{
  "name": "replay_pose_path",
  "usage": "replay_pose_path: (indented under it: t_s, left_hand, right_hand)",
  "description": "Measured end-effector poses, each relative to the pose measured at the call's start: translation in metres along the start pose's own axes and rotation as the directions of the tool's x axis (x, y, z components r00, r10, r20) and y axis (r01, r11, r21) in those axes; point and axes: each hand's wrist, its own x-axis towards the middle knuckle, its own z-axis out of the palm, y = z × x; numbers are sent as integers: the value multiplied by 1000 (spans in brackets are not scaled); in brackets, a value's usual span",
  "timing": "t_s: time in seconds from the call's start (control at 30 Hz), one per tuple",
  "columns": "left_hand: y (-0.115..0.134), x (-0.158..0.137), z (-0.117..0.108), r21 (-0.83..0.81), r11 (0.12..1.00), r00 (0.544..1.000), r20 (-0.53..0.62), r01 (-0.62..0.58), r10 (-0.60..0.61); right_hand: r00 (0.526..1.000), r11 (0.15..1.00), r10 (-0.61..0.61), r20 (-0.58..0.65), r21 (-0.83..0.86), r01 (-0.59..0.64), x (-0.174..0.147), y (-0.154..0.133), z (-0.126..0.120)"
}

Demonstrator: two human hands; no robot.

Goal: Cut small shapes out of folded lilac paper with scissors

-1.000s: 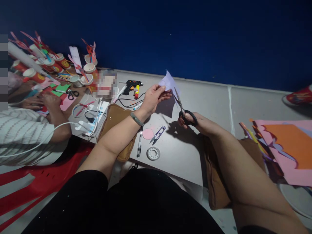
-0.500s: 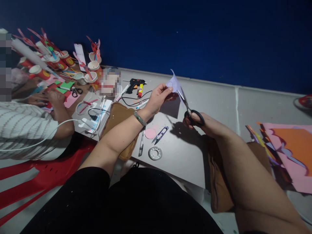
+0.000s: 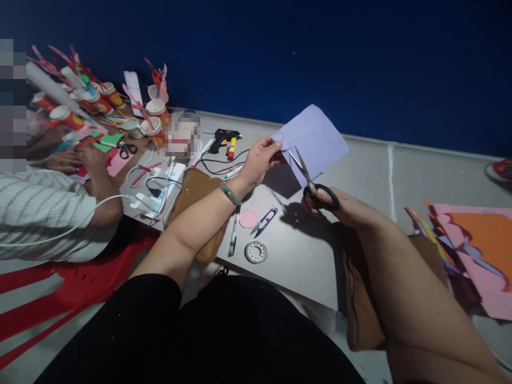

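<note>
– Tbl?
– Under lilac sheet.
– L hand?
– At sheet's L end, thumb + fingers pinching it.
– R hand?
– Nr side of sheet, fingers round scissors handles; blades parted at sheet's nr edge.
– Pink disc?
– Nr side of sheet, to L.

Left hand, 12 o'clock: fingertips partly hidden by lavender sheet. Red item, 3 o'clock: cropped by right edge. Pixelated item, 10 o'clock: obscured.

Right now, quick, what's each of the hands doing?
Left hand: closed, pinching the purple paper.
Right hand: closed around the scissors, blades apart.
</note>
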Motion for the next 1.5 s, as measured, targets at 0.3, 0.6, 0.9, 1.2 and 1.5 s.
replay_pose_path:
  t_s: [0.3,0.6,0.9,1.2,1.5]
  left_hand:
    - [-2,-1,-1,25,999,996,85,-23,21]
    - [-5,-1,0,4,1000,1000,31,-3,3]
    - [-10,-6,9,-53,999,999,-42,-6,3]
    - [-16,-11,13,-50,999,1000,-16,13,-14]
    - [-20,-13,10,76,997,995,95,-11,4]
  right_hand:
    - [995,995,-83,56,55,79,3,17,-8]
    - [998,998,-44,35,36,43,1,6,-4]
    - [1000,1000,22,-13,9,-22,-1,-5,2]
    - [998,995,-23,-60,91,28,3,3,7]
    - [998,985,2,-68,170,9,3,1,11]
